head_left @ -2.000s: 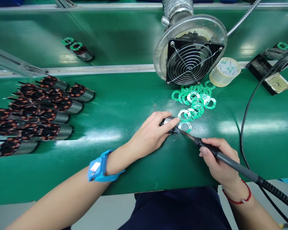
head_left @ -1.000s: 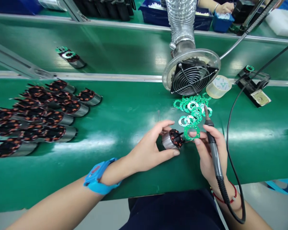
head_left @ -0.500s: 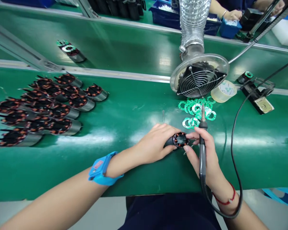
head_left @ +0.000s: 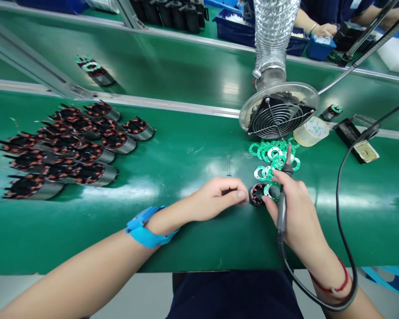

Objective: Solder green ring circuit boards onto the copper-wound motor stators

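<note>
My right hand holds a soldering iron, its tip pointing away from me. The right thumb reaches to a motor stator with copper windings, which lies on the bench. A green ring-shaped circuit board is by the stator's right side, close to the right fingers; whether they grip it is unclear. Just left of the stator is my left hand, thumb and curled fingers pressed together; anything between them is hidden. Beyond the right hand lies a pile of similar ring boards.
Several wound stators stand grouped at the left. A fume extractor fan hangs above the ring boards. Behind them are a tape roll and an iron stand. The iron's cable loops at right. Across the bench, a co-worker's hand shows.
My left hand has come off the stator and closed its fingertips beside it. A ring board now shows at the stator's right side. The right hand keeps the soldering iron; the view shifted slightly.
</note>
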Available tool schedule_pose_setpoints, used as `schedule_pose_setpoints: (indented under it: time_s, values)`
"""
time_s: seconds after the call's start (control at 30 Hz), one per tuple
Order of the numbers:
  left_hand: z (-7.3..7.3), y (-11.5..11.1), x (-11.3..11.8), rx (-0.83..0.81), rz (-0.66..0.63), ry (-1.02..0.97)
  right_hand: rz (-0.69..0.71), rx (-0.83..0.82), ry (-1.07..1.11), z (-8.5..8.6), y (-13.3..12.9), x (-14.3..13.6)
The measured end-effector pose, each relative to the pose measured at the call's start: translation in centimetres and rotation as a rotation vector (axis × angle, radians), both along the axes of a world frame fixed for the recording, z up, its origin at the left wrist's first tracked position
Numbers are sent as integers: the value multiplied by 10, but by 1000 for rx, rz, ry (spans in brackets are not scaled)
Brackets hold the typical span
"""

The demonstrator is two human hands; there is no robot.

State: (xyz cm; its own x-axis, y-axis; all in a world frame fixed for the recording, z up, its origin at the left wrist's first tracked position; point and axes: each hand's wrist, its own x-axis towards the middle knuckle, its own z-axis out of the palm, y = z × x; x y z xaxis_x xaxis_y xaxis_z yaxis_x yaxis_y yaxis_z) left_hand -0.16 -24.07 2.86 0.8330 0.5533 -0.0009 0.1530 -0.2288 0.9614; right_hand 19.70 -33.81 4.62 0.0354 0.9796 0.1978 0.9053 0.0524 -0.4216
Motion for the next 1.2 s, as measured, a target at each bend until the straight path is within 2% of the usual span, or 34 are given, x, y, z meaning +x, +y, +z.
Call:
schedule_pose_setpoints:
  time_s: [0.1, 0.17, 0.27, 0.4, 0.53, 0.6, 0.8, 0.87, 1.0, 1.1, 1.2]
  values:
    - [-12, 0, 9, 160, 139, 47, 99, 15, -197, 4, 12, -12]
    - [-18, -2, 15, 287, 128, 132, 153, 46, -291, 5, 17, -17]
    - [-22, -6, 22, 372, 132, 229, 214, 92, -342, 4, 20, -17]
    - [-22, -10, 23, 405, 175, 192, 177, 122, -188, -5, 16, -15]
    - [-18, -15, 21, 311, 191, 40, 42, 168, -54, -18, 5, -17]
    - [-14, -19, 22, 306, 180, -6, 19, 156, -8, -22, -1, -17]
    - [-9, -27, 38, 487, 177, 137, 132, 49, 212, -29, -9, -3]
    - [-9, -28, 41, 523, 195, 178, 94, 99, 242, -32, -9, 0]
    - [-1, -25, 41, 528, 176, 243, -84, 205, 260, -39, -9, -2]
    - [6, -20, 42, 536, 129, 277, -73, 146, 340, -41, -10, -4]
    - [5, -17, 43, 564, 127, 272, -75, 142, 380, -42, -10, -5]
